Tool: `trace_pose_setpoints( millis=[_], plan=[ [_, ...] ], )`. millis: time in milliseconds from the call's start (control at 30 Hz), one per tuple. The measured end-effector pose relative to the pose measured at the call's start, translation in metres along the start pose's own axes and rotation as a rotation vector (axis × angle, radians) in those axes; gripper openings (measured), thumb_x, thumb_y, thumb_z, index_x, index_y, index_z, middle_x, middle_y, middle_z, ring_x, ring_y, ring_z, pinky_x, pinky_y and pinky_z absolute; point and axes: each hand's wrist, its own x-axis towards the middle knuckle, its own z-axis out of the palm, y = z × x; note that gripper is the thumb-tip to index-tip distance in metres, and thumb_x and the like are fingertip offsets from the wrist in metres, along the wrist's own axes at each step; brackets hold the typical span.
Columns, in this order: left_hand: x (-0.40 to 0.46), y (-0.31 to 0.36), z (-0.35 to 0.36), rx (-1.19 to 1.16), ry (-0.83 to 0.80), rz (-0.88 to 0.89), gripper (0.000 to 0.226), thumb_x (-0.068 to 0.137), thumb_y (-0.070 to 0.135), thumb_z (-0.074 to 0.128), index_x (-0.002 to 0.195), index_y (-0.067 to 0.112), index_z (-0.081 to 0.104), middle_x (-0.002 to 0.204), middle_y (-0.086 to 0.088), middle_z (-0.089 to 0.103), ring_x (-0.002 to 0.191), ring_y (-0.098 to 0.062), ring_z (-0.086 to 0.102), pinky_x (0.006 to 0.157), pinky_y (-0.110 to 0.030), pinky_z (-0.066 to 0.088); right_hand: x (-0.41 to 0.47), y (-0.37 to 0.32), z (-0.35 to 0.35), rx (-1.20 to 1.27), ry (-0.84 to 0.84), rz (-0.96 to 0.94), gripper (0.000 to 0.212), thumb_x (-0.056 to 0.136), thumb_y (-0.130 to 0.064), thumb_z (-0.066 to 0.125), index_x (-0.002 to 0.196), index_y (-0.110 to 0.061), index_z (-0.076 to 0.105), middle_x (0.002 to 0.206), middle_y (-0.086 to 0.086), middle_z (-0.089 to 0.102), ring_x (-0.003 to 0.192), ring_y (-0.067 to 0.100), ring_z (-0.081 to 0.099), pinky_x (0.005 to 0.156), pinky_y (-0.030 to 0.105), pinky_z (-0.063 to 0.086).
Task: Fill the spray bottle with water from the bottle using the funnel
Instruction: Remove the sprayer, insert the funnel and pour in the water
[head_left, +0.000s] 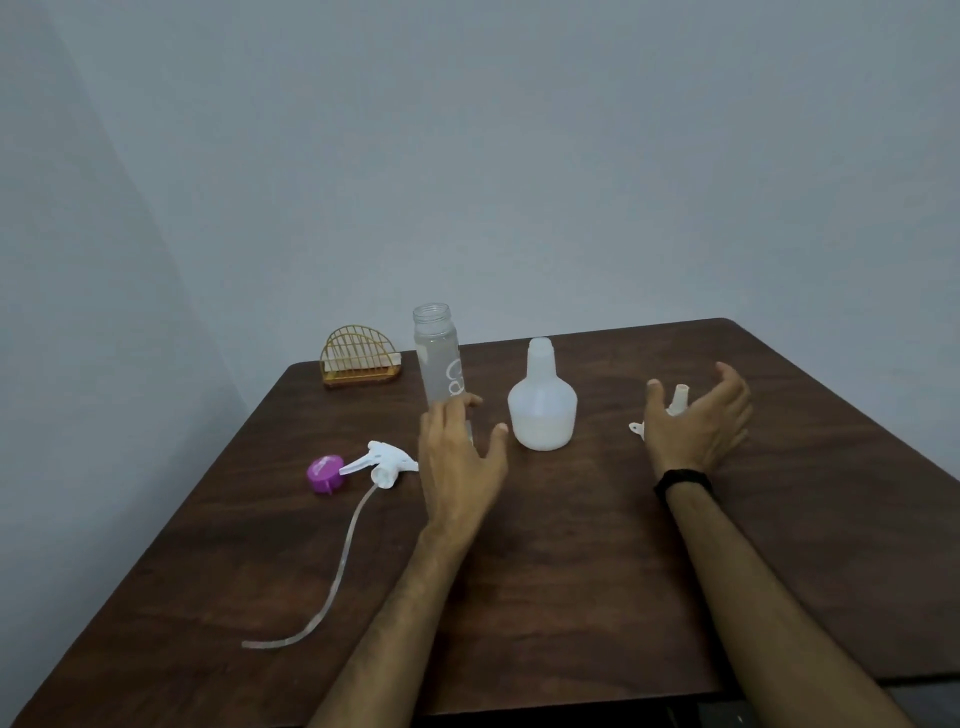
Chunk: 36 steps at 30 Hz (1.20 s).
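A white spray bottle (542, 402) stands uncapped at the table's middle, with liquid in its lower part. Left of it stands a clear water bottle (438, 358) with its cap off. My left hand (457, 457) is spread just in front of the water bottle's base, fingers relaxed, holding nothing. A white funnel (675, 405) lies upside down on the right, spout up. My right hand (696, 426) hovers around it, fingers apart and not closed on it. The spray trigger head (382, 462) with its long tube lies to the left, beside a purple cap (325, 473).
A yellow wire napkin holder (358, 358) stands at the table's back left corner. The dark wooden table (571, 571) ends at a near edge low in view. A black band is on my right wrist (683, 480).
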Motion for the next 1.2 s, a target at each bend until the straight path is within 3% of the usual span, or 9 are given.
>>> trace_pose_setpoints(
  millis=[133, 233, 333, 467, 767, 833, 900, 1033, 1200],
  plan=[
    [-0.005, 0.001, 0.027, -0.049, -0.197, 0.028, 0.066, 0.080, 0.040, 0.076, 0.136, 0.021, 0.047, 0.136, 0.002, 0.051, 0.125, -0.013, 0.047, 0.102, -0.033, 0.046, 0.002, 0.008, 0.006, 0.003, -0.241, 0.051, 0.050, 0.087, -0.035, 0.069, 0.129, -0.014, 0.054, 0.123, 0.010, 0.064, 0.116, 0.033, 0.055, 0.100, 0.044, 0.040],
    [0.002, 0.008, 0.045, -0.111, -0.219, -0.014, 0.083, 0.077, 0.047, 0.076, 0.145, 0.019, 0.038, 0.147, 0.001, 0.044, 0.133, -0.014, 0.041, 0.106, -0.031, 0.040, 0.002, 0.008, 0.007, 0.016, -0.264, -0.018, 0.023, 0.092, -0.029, 0.063, 0.110, -0.014, 0.067, 0.105, 0.010, 0.070, 0.103, 0.033, 0.061, 0.092, 0.042, 0.048],
    [0.012, 0.015, 0.060, -0.130, -0.233, -0.073, 0.091, 0.076, 0.057, 0.071, 0.150, 0.020, 0.032, 0.154, 0.003, 0.038, 0.139, -0.016, 0.036, 0.110, -0.035, 0.034, 0.000, 0.005, 0.012, 0.154, -0.321, -0.058, 0.015, 0.093, -0.021, 0.065, 0.102, -0.011, 0.072, 0.106, 0.007, 0.062, 0.098, 0.025, 0.061, 0.083, 0.034, 0.050],
    [0.020, 0.019, 0.078, -0.140, -0.170, -0.009, 0.061, 0.077, 0.060, 0.067, 0.126, 0.030, 0.047, 0.122, 0.016, 0.055, 0.115, -0.010, 0.052, 0.087, -0.024, 0.038, -0.003, -0.002, 0.013, 0.292, -0.364, -0.047, 0.011, 0.092, -0.023, 0.067, 0.099, -0.018, 0.074, 0.097, 0.000, 0.058, 0.078, 0.006, 0.057, 0.065, 0.009, 0.043],
    [0.018, 0.005, 0.095, -0.270, -0.199, -0.032, 0.068, 0.077, 0.057, 0.065, 0.134, 0.027, 0.043, 0.124, 0.022, 0.040, 0.113, 0.003, 0.038, 0.096, -0.029, 0.042, -0.004, 0.007, 0.021, 0.190, -0.471, 0.196, 0.018, 0.089, -0.028, 0.070, 0.084, -0.013, 0.063, 0.070, -0.003, 0.071, 0.058, -0.005, 0.063, 0.054, 0.009, 0.042],
    [0.018, 0.004, 0.096, -0.284, -0.211, -0.037, 0.069, 0.078, 0.057, 0.065, 0.135, 0.028, 0.041, 0.125, 0.022, 0.039, 0.114, 0.005, 0.037, 0.097, -0.027, 0.040, -0.003, 0.006, 0.023, 0.225, -0.513, 0.306, 0.018, 0.090, -0.029, 0.069, 0.089, -0.012, 0.063, 0.072, 0.000, 0.073, 0.059, 0.003, 0.066, 0.060, 0.021, 0.052],
    [0.018, 0.003, 0.096, -0.292, -0.219, -0.040, 0.069, 0.079, 0.057, 0.065, 0.136, 0.028, 0.039, 0.128, 0.022, 0.039, 0.115, 0.005, 0.036, 0.097, -0.026, 0.038, 0.001, 0.003, 0.022, 0.377, -0.530, 0.467, 0.018, 0.093, -0.028, 0.066, 0.094, -0.011, 0.062, 0.076, 0.004, 0.074, 0.062, 0.013, 0.065, 0.058, 0.029, 0.054],
    [0.018, 0.004, 0.095, -0.287, -0.230, -0.046, 0.073, 0.079, 0.058, 0.064, 0.139, 0.027, 0.038, 0.139, 0.012, 0.042, 0.121, -0.001, 0.038, 0.100, -0.028, 0.040, 0.012, -0.002, 0.013, 0.780, -0.594, 0.778, 0.018, 0.096, -0.027, 0.062, 0.108, -0.014, 0.062, 0.086, 0.003, 0.075, 0.065, 0.011, 0.058, 0.061, 0.026, 0.051],
    [0.019, 0.005, 0.093, -0.279, -0.233, -0.046, 0.074, 0.079, 0.060, 0.061, 0.141, 0.027, 0.037, 0.142, 0.010, 0.042, 0.126, -0.006, 0.039, 0.101, -0.032, 0.041, 0.011, -0.007, 0.012, 0.951, -0.808, 0.877, 0.025, 0.095, -0.032, 0.060, 0.109, -0.014, 0.069, 0.099, -0.004, 0.077, 0.075, 0.010, 0.058, 0.073, 0.025, 0.047]
  ],
)
